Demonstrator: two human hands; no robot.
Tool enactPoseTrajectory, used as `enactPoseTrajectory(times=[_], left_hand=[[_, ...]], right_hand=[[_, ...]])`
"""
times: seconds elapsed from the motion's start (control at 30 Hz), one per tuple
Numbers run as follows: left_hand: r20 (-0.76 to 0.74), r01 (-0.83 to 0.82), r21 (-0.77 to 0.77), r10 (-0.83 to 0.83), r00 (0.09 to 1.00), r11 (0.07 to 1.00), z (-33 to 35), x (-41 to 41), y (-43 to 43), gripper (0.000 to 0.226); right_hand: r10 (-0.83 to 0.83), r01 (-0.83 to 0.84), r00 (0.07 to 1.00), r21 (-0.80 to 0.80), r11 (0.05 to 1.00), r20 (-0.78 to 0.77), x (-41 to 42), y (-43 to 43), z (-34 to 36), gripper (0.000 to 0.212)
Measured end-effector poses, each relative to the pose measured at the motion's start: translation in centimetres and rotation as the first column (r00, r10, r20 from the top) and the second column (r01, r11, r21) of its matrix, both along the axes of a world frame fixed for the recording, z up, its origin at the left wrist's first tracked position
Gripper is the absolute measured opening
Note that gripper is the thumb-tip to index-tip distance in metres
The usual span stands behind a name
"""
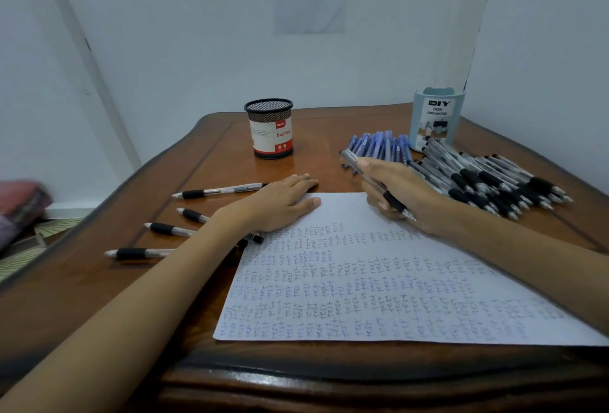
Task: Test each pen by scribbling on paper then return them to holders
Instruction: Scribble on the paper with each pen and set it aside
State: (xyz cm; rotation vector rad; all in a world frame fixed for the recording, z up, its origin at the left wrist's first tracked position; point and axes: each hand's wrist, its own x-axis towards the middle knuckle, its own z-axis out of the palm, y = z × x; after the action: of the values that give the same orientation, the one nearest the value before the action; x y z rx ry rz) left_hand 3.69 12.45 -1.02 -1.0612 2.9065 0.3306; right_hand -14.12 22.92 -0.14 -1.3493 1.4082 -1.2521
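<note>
On the wooden table (99, 280), seen from the head camera, a sheet of paper (379, 280) lies near the front edge, filled with rows of small handwritten "test" marks. The left hand (283, 201) rests flat on the paper's upper left corner, fingers straight and close together. The right hand (405, 188) pinches a clear pen (375, 185) by its black grip, fingers curled round it, the tip pointing down over the paper's upper right part; whether it touches the sheet cannot be told. Four loose pens (220, 190) lie left of the paper, three partly hidden under the left forearm. A black mesh holder (269, 127) stands behind the left hand. A pale blue organizer (435, 119) stands at the far right, with a row of blue pens (379, 145) and a heap of black-grip pens (494, 182) just beside it.
</note>
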Motion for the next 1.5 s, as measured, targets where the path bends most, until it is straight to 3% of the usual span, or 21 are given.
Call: enactPoseTrajectory(times=[0.1, 0.2, 0.4, 0.57, 0.67, 0.8, 0.87, 0.93, 1.07, 1.23, 1.4, 1.5], left_hand=[[-0.004, 0.002, -0.002, -0.002, 1.0, 1.0, 0.0, 0.0, 0.0, 0.058], [-0.007, 0.006, -0.004, -0.006, 1.0, 1.0, 0.0, 0.0, 0.0, 0.058], [-0.011, 0.007, -0.006, -0.007, 1.0, 1.0, 0.0, 0.0, 0.0, 0.057], [-0.023, 0.011, -0.036, -0.012, 1.0, 0.999, 0.3, 0.0, 0.0, 0.057], [-0.072, 0.026, -0.054, -0.03, 0.997, 0.998, 0.4, -0.1, 0.0, 0.053], [-0.152, 0.092, -0.086, -0.104, 0.983, 0.992, 0.7, -1.4, 0.5, 0.044], [-0.16, 0.159, -0.12, -0.178, 0.971, 0.98, 0.9, -2.6, 1.1, 0.04], [-0.156, 0.221, -0.171, -0.248, 0.956, 0.96, 1.2, -3.8, 1.7, 0.038], [-0.176, 0.333, -0.25, -0.381, 0.908, 0.909, 1.6, -6.7, 2.3, 0.036], [-0.134, 0.312, -0.256, -0.353, 0.926, 0.915, 1.3, -10.8, 2.9, 0.042], [-0.11, 0.301, -0.258, -0.338, 0.935, 0.918, 1.7, -11.8, 3.3, 0.046], [-0.12, 0.262, -0.269, -0.302, 0.946, 0.927, 2.3, -10.1, 3.0, 0.045]], right_hand=[[-0.044, 0.045, 0.998, 0.021, 0.999, -0.039, 0.1, 0.1, 0.2, 0.034], [-0.035, 0.035, 0.999, 0.024, 0.999, -0.002, 0.2, 0.5, 0.3, 0.015], [-0.007, 0.006, 1.0, -0.024, 1.0, -0.024, 0.4, 0.5, 0.1, 0.023], [-0.096, 0.07, 0.969, -0.119, 0.99, -0.229, -0.4, -0.1, 0.4, 0.034], [-0.254, 0.158, 0.844, -0.233, 0.959, -0.473, -2.5, 0.2, 2.4, 0.031], [-0.51, 0.369, 0.531, -0.357, 0.858, -0.677, -7.5, 0.7, 4.7, 0.032], [-0.538, 0.492, 0.386, -0.326, 0.807, -0.75, -10.1, 0.8, 4.8, 0.033], [-0.473, 0.563, 0.303, -0.245, 0.79, -0.828, -11.7, 1.0, 4.4, 0.035], [-0.348, 0.571, 0.241, -0.158, 0.806, -0.906, -12.2, 0.9, 3.4, 0.032], [-0.337, 0.562, 0.111, -0.221, 0.797, -0.935, -12.2, 0.3, 3.1, 0.026], [-0.379, 0.491, 0.117, -0.279, 0.826, -0.918, -11.9, -0.4, 2.7, 0.029], [-0.415, 0.381, 0.181, -0.325, 0.865, -0.892, -10.1, -0.8, 2.4, 0.033]])
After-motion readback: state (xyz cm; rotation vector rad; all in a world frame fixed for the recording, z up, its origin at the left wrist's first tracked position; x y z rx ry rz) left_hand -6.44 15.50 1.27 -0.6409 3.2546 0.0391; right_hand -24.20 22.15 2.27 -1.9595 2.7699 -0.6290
